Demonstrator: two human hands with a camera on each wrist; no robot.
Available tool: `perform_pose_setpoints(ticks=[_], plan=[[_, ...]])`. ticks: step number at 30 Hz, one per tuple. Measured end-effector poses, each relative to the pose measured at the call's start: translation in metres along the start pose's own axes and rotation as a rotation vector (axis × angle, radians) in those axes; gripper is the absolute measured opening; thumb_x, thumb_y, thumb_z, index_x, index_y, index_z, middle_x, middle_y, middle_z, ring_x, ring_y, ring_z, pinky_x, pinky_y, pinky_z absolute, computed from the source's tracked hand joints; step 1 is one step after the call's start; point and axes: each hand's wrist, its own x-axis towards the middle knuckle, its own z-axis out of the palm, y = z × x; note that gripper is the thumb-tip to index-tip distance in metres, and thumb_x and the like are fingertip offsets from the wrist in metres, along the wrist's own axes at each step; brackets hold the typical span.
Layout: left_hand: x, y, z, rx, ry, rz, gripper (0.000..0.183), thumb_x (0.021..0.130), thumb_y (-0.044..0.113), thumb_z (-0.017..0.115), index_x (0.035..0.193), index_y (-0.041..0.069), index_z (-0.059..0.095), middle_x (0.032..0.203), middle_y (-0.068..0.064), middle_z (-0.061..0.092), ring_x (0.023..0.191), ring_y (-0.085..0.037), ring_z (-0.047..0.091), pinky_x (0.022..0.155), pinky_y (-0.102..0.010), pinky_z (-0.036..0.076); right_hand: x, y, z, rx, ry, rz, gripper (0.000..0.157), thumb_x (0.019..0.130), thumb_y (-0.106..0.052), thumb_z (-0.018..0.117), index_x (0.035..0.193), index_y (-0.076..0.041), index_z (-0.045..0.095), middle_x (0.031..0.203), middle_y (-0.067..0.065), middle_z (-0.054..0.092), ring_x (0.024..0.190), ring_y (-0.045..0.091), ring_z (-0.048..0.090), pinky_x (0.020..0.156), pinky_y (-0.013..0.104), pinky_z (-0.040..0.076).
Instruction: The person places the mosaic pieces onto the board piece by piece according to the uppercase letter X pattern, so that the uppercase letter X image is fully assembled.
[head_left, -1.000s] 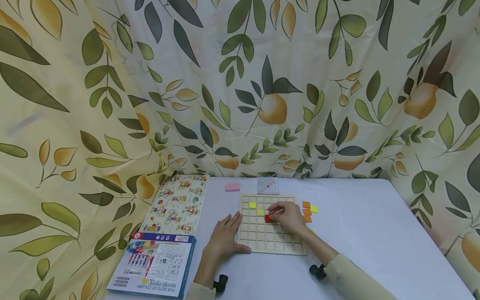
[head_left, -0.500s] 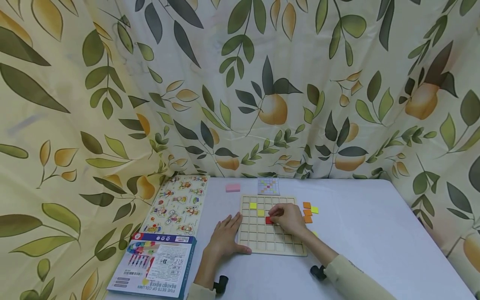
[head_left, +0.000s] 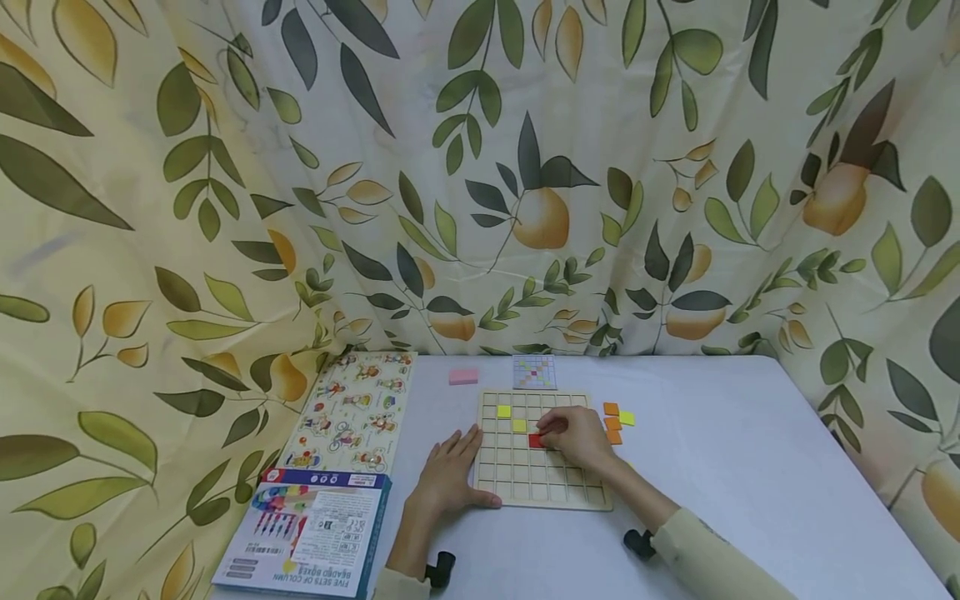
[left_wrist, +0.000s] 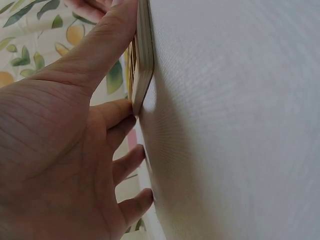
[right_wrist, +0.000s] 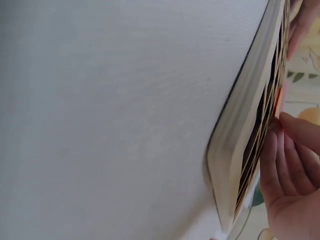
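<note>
A pale wooden grid board (head_left: 525, 492) lies on the white table, with one yellow tile (head_left: 504, 412) in its upper left part and another yellow tile (head_left: 519, 426) diagonally below it. My right hand (head_left: 581, 437) is over the board's middle and pinches a red tile (head_left: 536, 441) by its right side. In the right wrist view the red tile (right_wrist: 278, 102) shows at the thumb tip, low over the grid. My left hand (head_left: 446, 479) rests along the board's left edge, fingers extended and thumb at the lower left corner. The left wrist view shows the thumb (left_wrist: 107, 40) against the board's side.
Right of the board lie several orange tiles (head_left: 612, 423) and a yellow tile (head_left: 627, 418). A patterned card (head_left: 534, 372) and a pink block (head_left: 463, 377) lie behind it. On the left are a blue-edged box (head_left: 307, 533) and an illustrated sheet (head_left: 356, 408).
The head view shifts slightly. Both hands and the red tile stay nearly in place. A yellow tile glimpsed beside the right wrist earlier is now hidden.
</note>
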Motion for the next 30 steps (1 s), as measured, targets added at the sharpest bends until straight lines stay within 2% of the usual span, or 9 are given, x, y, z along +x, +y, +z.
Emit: perform_pose_setpoints(ticks=[7, 14, 22, 25, 30], plan=[[-0.002, 0.0, 0.0, -0.02, 0.01, -0.006, 0.121, 0.068, 0.06, 0.091, 0.163, 0.01, 0.036, 0.171, -0.004, 0.03, 0.157, -0.036, 0.025, 0.126, -0.062, 0.02, -0.006, 0.004, -0.018, 0.036, 0.03, 0.028, 0.016, 0.087, -0.003, 0.083, 0.102, -0.009, 0.08, 0.088, -0.004, 0.076, 0.08, 0.01, 0.071, 0.072, 0.026, 0.059], [-0.001, -0.002, 0.001, -0.003, 0.005, -0.006, 0.121, 0.069, 0.063, 0.09, 0.163, 0.011, 0.035, 0.171, -0.004, 0.03, 0.157, -0.036, 0.025, 0.126, -0.062, 0.021, -0.01, 0.018, -0.039, -0.035, 0.103, 0.023, 0.012, 0.09, -0.008, 0.081, 0.102, -0.009, 0.08, 0.088, -0.004, 0.077, 0.079, 0.012, 0.07, 0.068, 0.025, 0.058], [-0.002, -0.001, 0.0, 0.0, 0.012, -0.001, 0.121, 0.068, 0.062, 0.09, 0.163, 0.01, 0.036, 0.171, -0.005, 0.03, 0.157, -0.036, 0.026, 0.126, -0.062, 0.022, -0.015, 0.034, -0.061, -0.066, 0.145, 0.102, 0.014, 0.092, -0.007, 0.077, 0.106, -0.008, 0.079, 0.094, 0.004, 0.077, 0.079, 0.017, 0.07, 0.061, 0.028, 0.059], [-0.003, 0.0, 0.0, -0.001, 0.011, 0.003, 0.12, 0.069, 0.061, 0.09, 0.163, 0.01, 0.036, 0.171, -0.005, 0.03, 0.157, -0.037, 0.026, 0.126, -0.062, 0.021, -0.016, 0.039, -0.069, -0.127, 0.169, 0.114, 0.014, 0.093, -0.009, 0.077, 0.107, -0.009, 0.08, 0.096, 0.003, 0.077, 0.083, 0.018, 0.069, 0.067, 0.03, 0.056], [-0.002, 0.0, 0.0, -0.001, 0.009, 0.007, 0.12, 0.069, 0.061, 0.09, 0.163, 0.01, 0.036, 0.171, -0.005, 0.03, 0.157, -0.036, 0.026, 0.126, -0.062, 0.021, -0.016, 0.05, -0.08, -0.179, 0.208, 0.151, 0.017, 0.09, -0.009, 0.079, 0.107, -0.006, 0.08, 0.1, 0.008, 0.077, 0.095, 0.027, 0.068, 0.08, 0.041, 0.054]])
